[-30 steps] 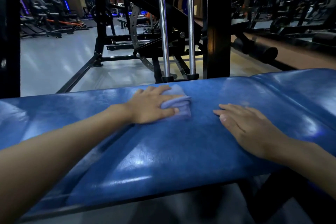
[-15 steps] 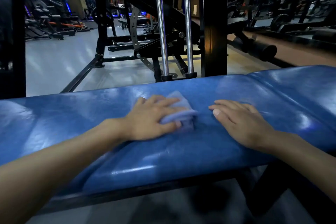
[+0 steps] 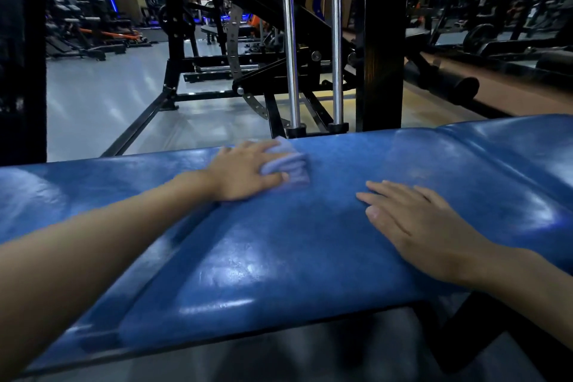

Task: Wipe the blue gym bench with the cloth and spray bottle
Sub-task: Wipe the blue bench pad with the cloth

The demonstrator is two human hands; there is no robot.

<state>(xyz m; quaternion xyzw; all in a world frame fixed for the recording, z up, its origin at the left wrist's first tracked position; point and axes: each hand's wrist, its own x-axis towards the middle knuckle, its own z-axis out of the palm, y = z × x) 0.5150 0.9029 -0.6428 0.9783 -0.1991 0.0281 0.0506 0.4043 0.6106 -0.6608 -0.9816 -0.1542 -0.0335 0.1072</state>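
The right hand (image 3: 424, 226) lies flat, fingers spread, on the blue gym bench (image 3: 279, 257). Farther along, near its far edge, the left hand (image 3: 245, 172) presses a folded lilac cloth (image 3: 291, 163) against the padding.

Cloth (image 3: 290, 166) pressed on worktop (image 3: 279, 257) toward 12 o'clock edge, under left hand (image 3: 245, 172). Right hand (image 3: 415, 223) laid flat at 3 o'clock of cloth, apart. Chrome posts (image 3: 290, 40) stood behind worktop.
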